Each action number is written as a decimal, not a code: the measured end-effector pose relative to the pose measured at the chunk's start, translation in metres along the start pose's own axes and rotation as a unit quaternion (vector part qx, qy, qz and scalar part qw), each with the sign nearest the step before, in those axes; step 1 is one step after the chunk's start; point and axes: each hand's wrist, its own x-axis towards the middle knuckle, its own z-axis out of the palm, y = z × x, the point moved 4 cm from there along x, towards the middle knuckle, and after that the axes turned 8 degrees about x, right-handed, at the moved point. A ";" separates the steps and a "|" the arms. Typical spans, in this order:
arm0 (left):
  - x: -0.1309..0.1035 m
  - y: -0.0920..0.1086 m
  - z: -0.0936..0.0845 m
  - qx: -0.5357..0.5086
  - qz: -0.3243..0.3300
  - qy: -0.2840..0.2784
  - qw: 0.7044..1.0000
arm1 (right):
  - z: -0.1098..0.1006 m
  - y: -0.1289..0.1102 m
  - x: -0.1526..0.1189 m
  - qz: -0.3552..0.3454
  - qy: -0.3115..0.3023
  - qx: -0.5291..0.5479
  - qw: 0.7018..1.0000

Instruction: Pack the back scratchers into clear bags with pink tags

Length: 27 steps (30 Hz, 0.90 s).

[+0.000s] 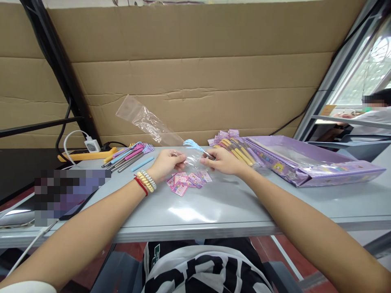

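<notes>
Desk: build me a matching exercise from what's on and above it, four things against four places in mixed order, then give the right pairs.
1. Open purple box
2. Loose pink cards
3. Pale blue hand-shaped tip
4. White plug

A. Beside the black post, at left
B. On the metal rod in the right hand
C. Right part of the desk
D. Middle of the desk

Pairs: 1-C; 2-D; 3-B; 4-A

This looks like a small packing workspace: a glossy pale grey tabletop backed by a tall brown cardboard panel, with small pink printed cards, colourful long-handled sticks in a pile and an open purple printed box. Another person sits near the window.
</notes>
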 end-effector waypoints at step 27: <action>0.003 0.006 -0.017 -0.159 0.022 0.075 0.984 | -0.017 0.018 -0.006 0.031 -0.010 -0.070 0.997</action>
